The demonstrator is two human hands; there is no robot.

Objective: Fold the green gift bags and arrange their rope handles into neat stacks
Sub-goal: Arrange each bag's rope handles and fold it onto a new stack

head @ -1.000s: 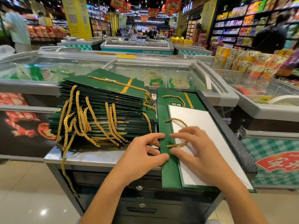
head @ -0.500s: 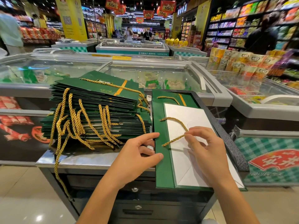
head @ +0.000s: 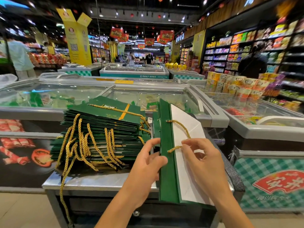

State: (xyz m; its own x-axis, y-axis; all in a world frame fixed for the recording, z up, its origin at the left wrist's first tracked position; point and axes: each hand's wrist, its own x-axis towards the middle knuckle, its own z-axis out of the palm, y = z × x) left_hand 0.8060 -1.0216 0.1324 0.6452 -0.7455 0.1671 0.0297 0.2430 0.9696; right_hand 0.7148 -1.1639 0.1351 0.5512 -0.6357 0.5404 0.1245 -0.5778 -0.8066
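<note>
**Both hands on one green bag beside the finished stack**

Right of centre, one green gift bag (head: 168, 175) lies lengthwise on the steel bench (head: 102, 180). Its near end hangs over the bench's front edge. The bag is spread open: the green side stands up along the left and the white inside faces up on the right.

The left hand (head: 148, 165) holds the bag's raised green side. Its grip is closed on the panel, thumb on the green face and fingers curled behind the edge. The right hand (head: 204, 160) rests over the white inside. Its grip is narrow, thumb and forefinger pinching the gold rope handle (head: 182, 127). That handle loops from the green side across the white paper and back to the fingertips.

Just left of this bag, touching or nearly touching it, sits the stack of folded green gift bags (head: 105, 127). The stack is tall and fans out a little toward the left. Its gold ropes (head: 85, 145) spill in loose loops over the near side. One long rope (head: 63, 186) dangles past the bench edge toward the floor.

Behind the bench runs a glass-lidded freezer chest (head: 65, 94). At middle right stand stacked cup packs (head: 238, 86). Stocked shelves (head: 230, 51) fill the upper right, and a yellow pillar sign (head: 77, 38) stands at upper left.
</note>
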